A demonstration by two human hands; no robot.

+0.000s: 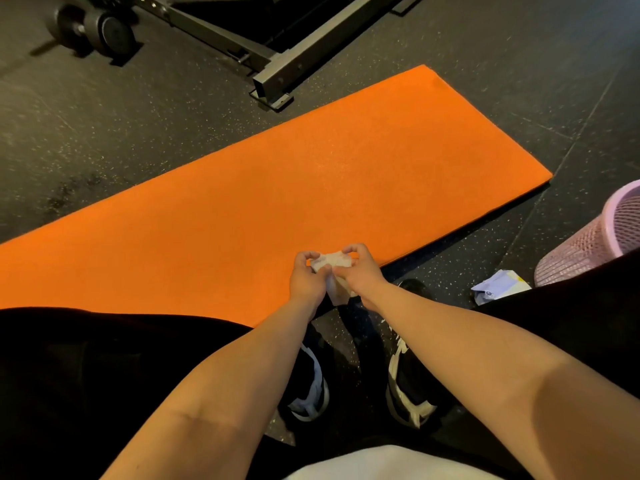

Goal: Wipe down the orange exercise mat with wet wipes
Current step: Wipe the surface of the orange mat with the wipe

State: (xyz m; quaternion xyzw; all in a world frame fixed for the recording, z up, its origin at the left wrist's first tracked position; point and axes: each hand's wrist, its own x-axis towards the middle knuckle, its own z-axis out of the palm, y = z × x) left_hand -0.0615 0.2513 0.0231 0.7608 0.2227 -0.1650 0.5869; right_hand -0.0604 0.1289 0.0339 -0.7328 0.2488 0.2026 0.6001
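The orange mat (277,188) lies flat on the dark speckled floor (104,133), running from the near left to the far right. All of its top is open to reach, which suits a wipe-down. The person crouches at its near long edge, so both arms can reach over it. The left hand (306,277) and the right hand (360,268) meet just above that near edge. Each pinches a side of one white wet wipe (330,261) with thumb and curled fingers clamped on it. The wipe is bunched between them with a loose end hanging down, so my guess is that they are pulling it open or folding it into a pad before it goes on the mat. It is held off the mat, not pressed to it. On the floor to the right lies one crumpled white packet (498,289), probably the wipe pack, kept within arm's reach. Just beyond it stands one pink mesh basket (588,244), likely there for used wipes. At the far side, one black metal frame (277,74) ends just beside the mat's far edge, and one dumbbell (93,29) sits well apart at the far left. Two black and white shoes (311,386) are planted on the floor, just short of the mat.
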